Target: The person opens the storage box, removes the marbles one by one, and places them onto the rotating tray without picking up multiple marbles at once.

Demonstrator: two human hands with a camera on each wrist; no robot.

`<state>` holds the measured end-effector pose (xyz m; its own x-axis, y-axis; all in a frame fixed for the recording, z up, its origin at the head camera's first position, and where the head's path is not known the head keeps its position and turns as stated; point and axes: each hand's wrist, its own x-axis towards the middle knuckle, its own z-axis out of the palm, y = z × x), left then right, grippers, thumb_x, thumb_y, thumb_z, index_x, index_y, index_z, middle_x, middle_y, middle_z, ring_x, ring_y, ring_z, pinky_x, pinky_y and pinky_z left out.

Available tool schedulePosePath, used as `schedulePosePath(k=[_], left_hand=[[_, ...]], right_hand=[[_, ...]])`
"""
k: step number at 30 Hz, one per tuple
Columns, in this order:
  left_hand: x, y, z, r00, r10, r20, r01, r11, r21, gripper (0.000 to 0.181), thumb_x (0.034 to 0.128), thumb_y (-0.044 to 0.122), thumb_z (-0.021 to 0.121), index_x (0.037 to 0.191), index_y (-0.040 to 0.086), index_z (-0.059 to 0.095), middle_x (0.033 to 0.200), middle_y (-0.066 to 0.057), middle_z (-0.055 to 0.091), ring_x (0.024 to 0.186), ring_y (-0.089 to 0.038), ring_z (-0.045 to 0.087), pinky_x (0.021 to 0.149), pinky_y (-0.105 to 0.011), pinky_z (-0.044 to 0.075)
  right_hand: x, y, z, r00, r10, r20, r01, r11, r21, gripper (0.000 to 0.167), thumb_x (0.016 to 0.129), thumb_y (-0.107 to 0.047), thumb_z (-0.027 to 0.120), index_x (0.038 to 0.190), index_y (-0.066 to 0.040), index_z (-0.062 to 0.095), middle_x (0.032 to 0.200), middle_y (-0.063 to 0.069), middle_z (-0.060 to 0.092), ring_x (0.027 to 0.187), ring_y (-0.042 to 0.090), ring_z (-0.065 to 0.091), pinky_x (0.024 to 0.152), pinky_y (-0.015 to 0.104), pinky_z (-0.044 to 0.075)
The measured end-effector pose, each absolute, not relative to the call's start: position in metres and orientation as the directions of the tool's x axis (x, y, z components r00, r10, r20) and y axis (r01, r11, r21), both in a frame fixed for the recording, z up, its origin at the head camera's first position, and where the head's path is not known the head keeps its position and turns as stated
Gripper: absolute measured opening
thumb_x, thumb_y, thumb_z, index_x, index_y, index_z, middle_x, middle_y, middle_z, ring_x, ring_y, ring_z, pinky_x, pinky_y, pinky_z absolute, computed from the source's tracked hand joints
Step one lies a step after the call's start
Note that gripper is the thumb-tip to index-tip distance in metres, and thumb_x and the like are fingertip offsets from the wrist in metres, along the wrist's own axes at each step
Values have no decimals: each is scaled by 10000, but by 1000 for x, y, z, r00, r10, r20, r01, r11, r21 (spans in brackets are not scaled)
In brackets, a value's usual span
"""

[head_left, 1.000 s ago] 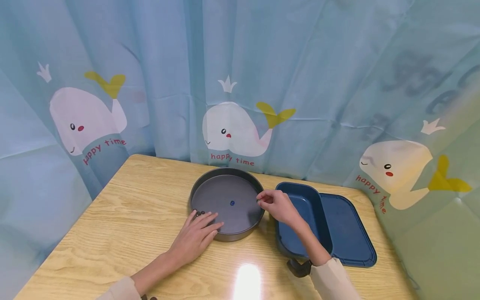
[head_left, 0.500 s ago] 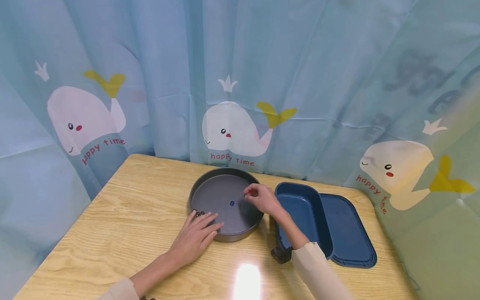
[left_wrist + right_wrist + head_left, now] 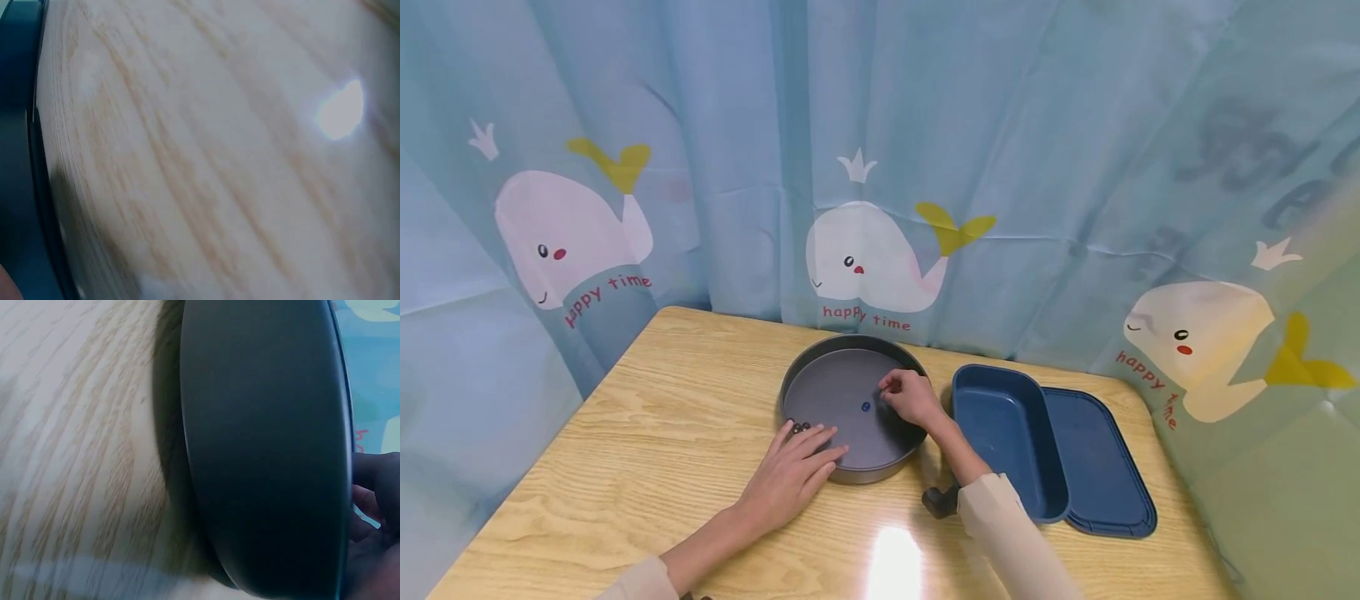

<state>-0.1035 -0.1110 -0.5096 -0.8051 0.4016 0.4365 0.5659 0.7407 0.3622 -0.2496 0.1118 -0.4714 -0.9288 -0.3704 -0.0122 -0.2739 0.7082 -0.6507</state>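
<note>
In the head view, a round dark grey pan [image 3: 850,450] stands on the wooden table. A small blue bead [image 3: 866,407] lies near its middle. Several small dark round beads [image 3: 798,427] sit at the left inner edge, partly behind the left hand. My left hand [image 3: 793,479] rests over the near-left rim, its fingers spread and fairly straight. Above the right part of the pan is my right hand [image 3: 912,396], fingers bent and fingertips close together, just right of the blue bead. Whether anything is between those fingertips is too small to tell. In the right wrist view, the pan wall [image 3: 269,450] hides part of the fingers.
A deep blue rectangular box [image 3: 1011,442] stands right of the pan, with a flat blue lid [image 3: 1097,458] beside it. A light blue curtain [image 3: 737,150] with printed whales hangs behind the table [image 3: 647,417].
My right hand has moved left from the pan's right rim to over the pan, near the blue bead. The left hand, the beads and the pan look unmoved.
</note>
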Motion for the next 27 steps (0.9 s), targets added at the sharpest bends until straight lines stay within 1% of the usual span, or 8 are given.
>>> schedulePosePath(k=[6, 14, 20, 26, 27], left_hand=[[-103, -111, -509, -803, 408, 434, 569, 743, 353, 301, 1007, 241, 591, 1278, 181, 709, 1408, -92, 578, 1310, -339, 504, 1106, -650, 240], [-103, -112, -509, -804, 416, 425, 568, 748, 343, 307, 1014, 246, 580, 1290, 188, 702, 1418, -84, 570, 1323, -325, 494, 1113, -642, 234], [-103, -111, -509, -800, 420, 429, 573, 748, 335, 305, 1015, 246, 578, 1287, 187, 703, 1418, -81, 571, 1327, -314, 492, 1118, -636, 228], [-104, -112, -510, -793, 420, 441, 577, 749, 325, 304, 1012, 244, 579, 1282, 189, 705, 1410, -85, 576, 1315, -317, 502, 1109, -645, 242], [-104, -112, -510, -792, 420, 443, 578, 749, 325, 303, 1010, 243, 580, 1281, 189, 706, 1409, -85, 578, 1314, -318, 504, 1108, -645, 243]], right_hand=[[-254, 104, -476, -937, -347, -36, -246, 730, -638, 65, 891, -25, 714, 940, -66, 729, 860, 32, 707, 816, 191, 660, 704, 324, 543], [-255, 100, -478, -944, -326, -59, -219, 746, -629, 52, 907, -32, 707, 944, -61, 729, 868, 34, 701, 824, 191, 647, 704, 320, 537], [-255, 100, -478, -943, -328, -52, -226, 749, -623, 50, 902, -33, 712, 943, -57, 729, 856, 25, 692, 810, 175, 634, 700, 314, 531], [-258, 101, -480, -940, -335, -69, -215, 735, -643, 42, 895, -34, 717, 932, -52, 725, 837, 21, 680, 794, 176, 627, 706, 331, 534], [-259, 102, -481, -936, -349, -51, -237, 729, -642, 35, 891, -37, 718, 919, -59, 722, 820, 12, 673, 773, 165, 620, 679, 316, 527]])
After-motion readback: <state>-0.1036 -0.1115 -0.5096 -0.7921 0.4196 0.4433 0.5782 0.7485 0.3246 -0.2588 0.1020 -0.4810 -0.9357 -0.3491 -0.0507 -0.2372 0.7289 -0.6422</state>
